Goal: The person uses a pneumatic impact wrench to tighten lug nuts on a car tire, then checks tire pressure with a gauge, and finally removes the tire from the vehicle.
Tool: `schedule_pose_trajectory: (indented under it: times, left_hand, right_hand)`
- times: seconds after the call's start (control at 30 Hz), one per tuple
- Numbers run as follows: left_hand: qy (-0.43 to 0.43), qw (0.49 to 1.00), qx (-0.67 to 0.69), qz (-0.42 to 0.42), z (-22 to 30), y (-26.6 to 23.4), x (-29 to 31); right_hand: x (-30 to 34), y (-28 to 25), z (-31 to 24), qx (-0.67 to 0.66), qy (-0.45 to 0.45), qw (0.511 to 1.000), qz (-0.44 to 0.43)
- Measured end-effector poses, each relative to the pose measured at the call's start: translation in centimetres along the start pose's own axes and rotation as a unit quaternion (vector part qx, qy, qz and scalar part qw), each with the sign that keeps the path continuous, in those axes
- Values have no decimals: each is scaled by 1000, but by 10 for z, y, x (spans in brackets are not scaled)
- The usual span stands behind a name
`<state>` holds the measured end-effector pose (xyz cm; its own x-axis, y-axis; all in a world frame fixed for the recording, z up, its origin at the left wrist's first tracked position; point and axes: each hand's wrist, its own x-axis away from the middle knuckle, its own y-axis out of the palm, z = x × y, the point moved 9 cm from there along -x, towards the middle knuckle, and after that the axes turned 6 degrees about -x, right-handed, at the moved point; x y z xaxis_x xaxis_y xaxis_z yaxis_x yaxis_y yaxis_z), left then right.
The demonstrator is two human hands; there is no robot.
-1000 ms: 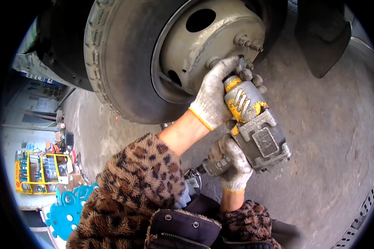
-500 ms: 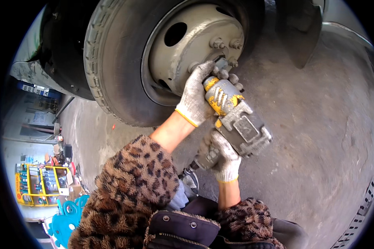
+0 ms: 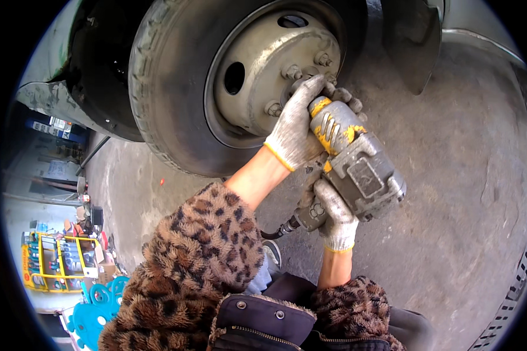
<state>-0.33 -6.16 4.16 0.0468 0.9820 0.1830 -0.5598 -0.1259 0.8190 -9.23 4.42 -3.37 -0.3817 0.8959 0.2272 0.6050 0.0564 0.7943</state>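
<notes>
A grey impact wrench (image 3: 366,175) with worn yellow paint is held in both my gloved hands, its front end toward the hub. My left hand (image 3: 301,123) wraps around the nose of the tool, fingers curled over its far side. Lower down, my right hand (image 3: 335,213) grips the handle, where a dark air hose (image 3: 281,229) joins the base. Beyond them stands a truck wheel with a pale steel rim (image 3: 255,64) and a black tyre (image 3: 173,99). Several wheel nuts (image 3: 291,72) show on the hub. The wrench's socket tip is hidden behind my left hand.
A dark mud flap (image 3: 413,47) hangs to the right of the wheel. Concrete floor (image 3: 462,175) spreads right, bordered by a slotted drain grate (image 3: 512,295). At left are a yellow rack (image 3: 61,262) and a turquoise slatted item (image 3: 93,316).
Both hands and the wrench have shifted right, the wrench's front end drawing off from the nut it was at. The wheel has turned counter-clockwise, its rim holes in new places.
</notes>
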Motion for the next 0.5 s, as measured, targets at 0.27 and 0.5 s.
schedule_pose_trajectory:
  times: [0.27, 0.5]
  left_hand:
    - [-4, 995, -25, 92, 22, 4, -2]
    - [-1, 997, 12, 70, 1, -9, -1]
  right_hand:
    - [-7, 22, -21, -57, 54, 996, 28]
    - [9, 17, 1, -144, 104, 984, -14]
